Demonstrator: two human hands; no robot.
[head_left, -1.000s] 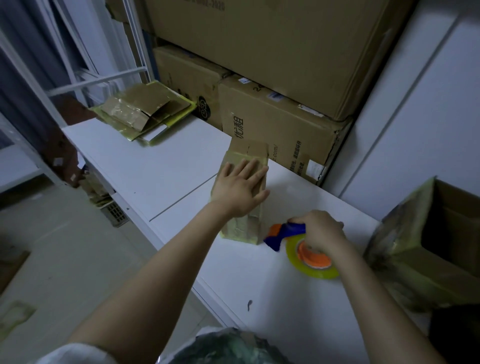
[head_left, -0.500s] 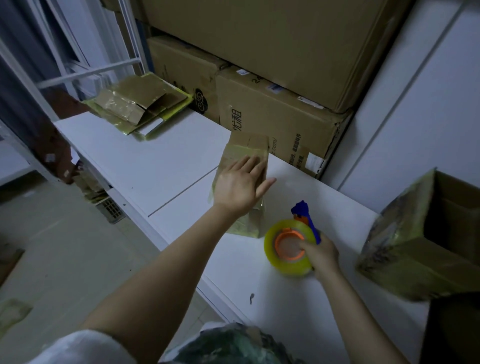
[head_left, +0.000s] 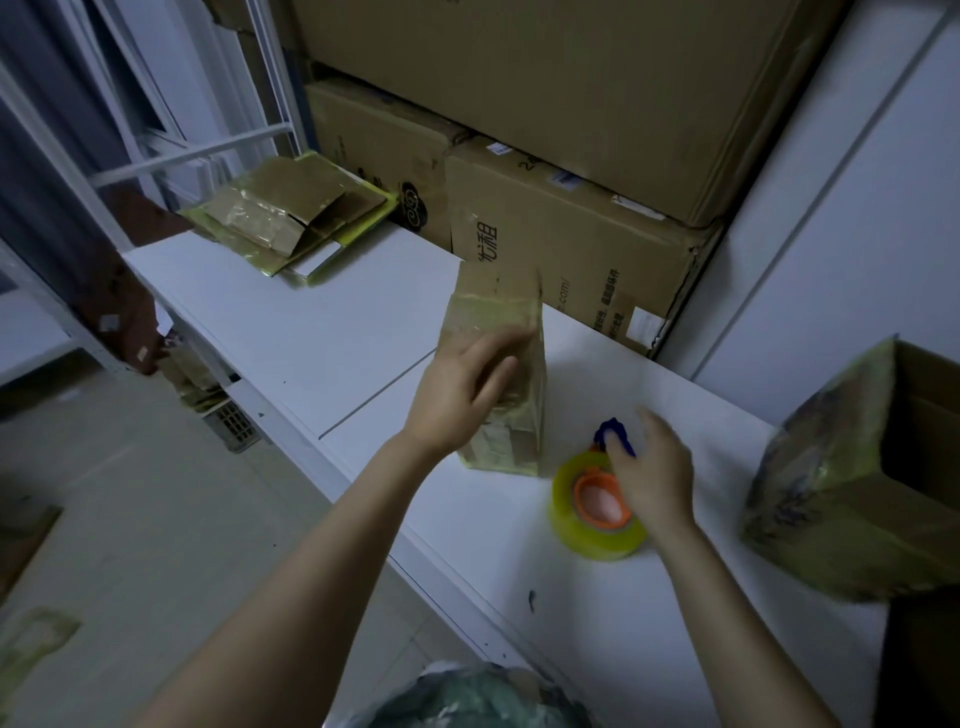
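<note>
Small brown cardboard box, upright and banded with glossy yellowish packing tape, stands near the middle of a long white counter. Behind it, large plain brown shipping cartons are stacked against the wall. At the right edge sits a bigger tape-covered cardboard box with an open top. A pile of flattened taped cardboard pieces lies at the counter's far left end. Just right of the small box, a yellowish roll of clear tape on an orange-cored dispenser lies on the counter, its blue handle pointing away from the viewer. The left hand rests against the small box's near side, its grip spread, fingers laid fairly straight along the cardboard rather than curled round it. The right hand hangs over the dispenser with a loose, spread grip; whether it touches the roll is unclear. Judging by the shiny tape over the box's top and sides and the tool lying flat, sealing looks finished or nearly so. What seems left is checking the seams and moving the box aside.
</note>
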